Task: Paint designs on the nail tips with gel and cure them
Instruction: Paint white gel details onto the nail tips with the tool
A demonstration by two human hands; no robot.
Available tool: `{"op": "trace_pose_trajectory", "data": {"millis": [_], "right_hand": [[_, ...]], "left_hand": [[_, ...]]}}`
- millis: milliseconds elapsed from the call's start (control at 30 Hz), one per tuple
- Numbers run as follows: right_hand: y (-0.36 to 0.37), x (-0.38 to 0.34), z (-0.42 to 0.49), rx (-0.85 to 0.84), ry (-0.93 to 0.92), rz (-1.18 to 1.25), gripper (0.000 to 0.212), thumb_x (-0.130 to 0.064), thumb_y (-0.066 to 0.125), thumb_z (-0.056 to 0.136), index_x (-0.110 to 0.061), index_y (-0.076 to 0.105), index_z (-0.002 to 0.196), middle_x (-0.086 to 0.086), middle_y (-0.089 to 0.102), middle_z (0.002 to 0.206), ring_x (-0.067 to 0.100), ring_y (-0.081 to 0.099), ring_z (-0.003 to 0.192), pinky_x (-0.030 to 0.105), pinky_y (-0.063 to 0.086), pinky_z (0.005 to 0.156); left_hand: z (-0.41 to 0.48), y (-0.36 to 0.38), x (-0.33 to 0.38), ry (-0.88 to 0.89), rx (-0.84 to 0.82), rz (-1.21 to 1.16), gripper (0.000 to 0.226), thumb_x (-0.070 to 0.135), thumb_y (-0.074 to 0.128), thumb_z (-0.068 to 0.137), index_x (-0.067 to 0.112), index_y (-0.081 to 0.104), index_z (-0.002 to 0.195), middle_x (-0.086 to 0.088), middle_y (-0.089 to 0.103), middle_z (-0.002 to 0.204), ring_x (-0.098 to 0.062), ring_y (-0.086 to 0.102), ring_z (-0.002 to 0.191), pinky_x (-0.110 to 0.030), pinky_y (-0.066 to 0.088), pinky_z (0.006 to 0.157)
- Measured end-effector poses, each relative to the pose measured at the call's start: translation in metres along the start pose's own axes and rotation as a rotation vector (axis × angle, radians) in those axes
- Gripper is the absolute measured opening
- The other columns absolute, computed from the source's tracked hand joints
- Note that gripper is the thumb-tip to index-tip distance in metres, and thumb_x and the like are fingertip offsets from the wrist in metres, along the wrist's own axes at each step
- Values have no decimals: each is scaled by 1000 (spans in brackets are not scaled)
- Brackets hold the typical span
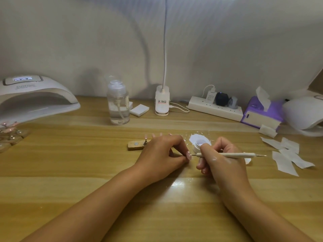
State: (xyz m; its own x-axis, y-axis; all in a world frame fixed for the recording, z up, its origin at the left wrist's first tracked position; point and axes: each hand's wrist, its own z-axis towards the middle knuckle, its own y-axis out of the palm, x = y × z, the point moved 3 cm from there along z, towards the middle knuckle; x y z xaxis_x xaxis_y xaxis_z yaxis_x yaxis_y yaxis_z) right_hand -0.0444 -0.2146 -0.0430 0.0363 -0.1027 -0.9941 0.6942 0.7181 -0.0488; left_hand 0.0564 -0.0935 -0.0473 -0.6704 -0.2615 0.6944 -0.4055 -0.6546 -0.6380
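Note:
My left hand (163, 154) pinches a small pale pink nail tip (188, 155) between thumb and fingers, low over the wooden table (87, 172). My right hand (216, 159) grips a thin white dotting pen (230, 155) lying sideways, its fine metal point touching or almost touching the nail tip. Just behind my hands an open white gel pot (201, 144) stands beside a smear of white gel on the table. A wooden nail holder bar (137, 144) with a metal stand carries more pink tips, partly hidden by my left hand. A white curing lamp (35, 98) sits at far left.
A clear pump bottle (118, 103), a white pad stack (139, 110), a clip lamp base (162, 102), a power strip (215, 107) and a purple tissue box (262, 112) line the back. Cut wipes (286, 154) lie at right, a second white lamp (304, 112) beyond them. Clear nail stands (10, 135) sit at left.

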Motion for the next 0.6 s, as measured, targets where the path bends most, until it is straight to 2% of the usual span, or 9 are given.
{"op": "trace_pose_trajectory", "data": {"millis": [67, 167, 267, 333, 600], "right_hand": [[0, 0, 0, 3, -11, -8, 25, -10, 66, 83, -12, 48, 65, 11, 64, 50, 10, 52, 40, 19, 42, 43], [0, 1, 1, -2, -15, -12, 26, -10, 66, 84, -12, 47, 65, 11, 64, 50, 9, 52, 40, 19, 42, 42], [-1, 2, 2, -8, -15, -28, 27, -10, 65, 84, -14, 47, 64, 11, 65, 51, 10, 53, 41, 21, 43, 44], [-1, 2, 2, -9, -17, -33, 27, -10, 65, 83, -14, 47, 63, 11, 65, 51, 10, 53, 41, 20, 43, 44], [0, 4, 2, -12, -17, -45, 27, -12, 65, 82, -15, 46, 64, 12, 66, 52, 11, 54, 41, 22, 42, 42]], "left_hand": [[0, 0, 1, 1, -4, -7, 14, 21, 74, 80, 31, 64, 76, 25, 69, 87, 4, 58, 63, -47, 34, 107], [-1, -1, 3, -3, -2, -2, 14, 22, 74, 80, 31, 64, 75, 24, 69, 86, 4, 57, 62, -48, 31, 109], [-1, -1, 5, -9, -1, 7, 20, 21, 74, 81, 35, 62, 72, 25, 68, 85, 4, 58, 63, -52, 24, 113], [-2, -2, 6, -9, 0, 6, 24, 21, 74, 81, 38, 60, 71, 26, 68, 85, 4, 58, 62, -56, 26, 112], [-2, -2, 6, -15, 16, 7, 24, 21, 74, 80, 38, 60, 70, 30, 65, 89, -1, 58, 63, -48, 24, 113]]}}
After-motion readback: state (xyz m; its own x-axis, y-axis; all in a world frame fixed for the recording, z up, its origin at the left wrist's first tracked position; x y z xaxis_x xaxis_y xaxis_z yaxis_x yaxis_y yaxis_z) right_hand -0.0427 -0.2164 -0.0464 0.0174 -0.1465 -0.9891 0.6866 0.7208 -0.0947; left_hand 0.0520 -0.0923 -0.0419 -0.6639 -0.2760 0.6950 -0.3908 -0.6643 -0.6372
